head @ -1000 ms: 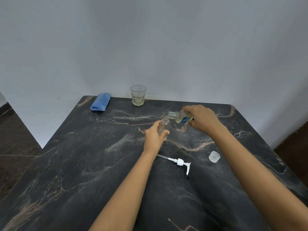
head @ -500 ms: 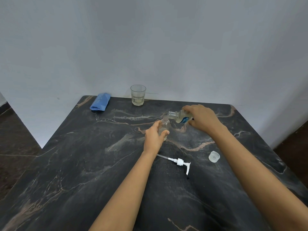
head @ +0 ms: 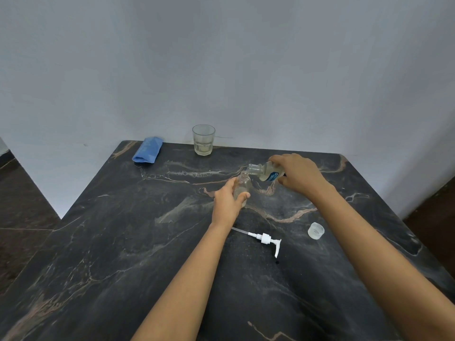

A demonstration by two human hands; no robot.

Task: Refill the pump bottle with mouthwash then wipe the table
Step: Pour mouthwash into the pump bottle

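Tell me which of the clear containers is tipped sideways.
The blue-labelled mouthwash bottle in the right hand; the clear pump bottle and glass tumbler stand upright.

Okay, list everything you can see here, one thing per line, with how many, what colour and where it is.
pump bottle: one, clear, upright at mid table, its pump off
mouthwash bottle: one, clear with pale liquid and a blue label, tilted with its mouth at the pump bottle's neck
pump head: one, white, lying on the table near the left forearm
cap: one, translucent, on the table at right
glass: one, clear, a little pale liquid inside, far edge by the wall
cloth: one, blue, folded, far left corner
table: one, dark marble
left hand: grips the pump bottle
right hand: holds the mouthwash bottle
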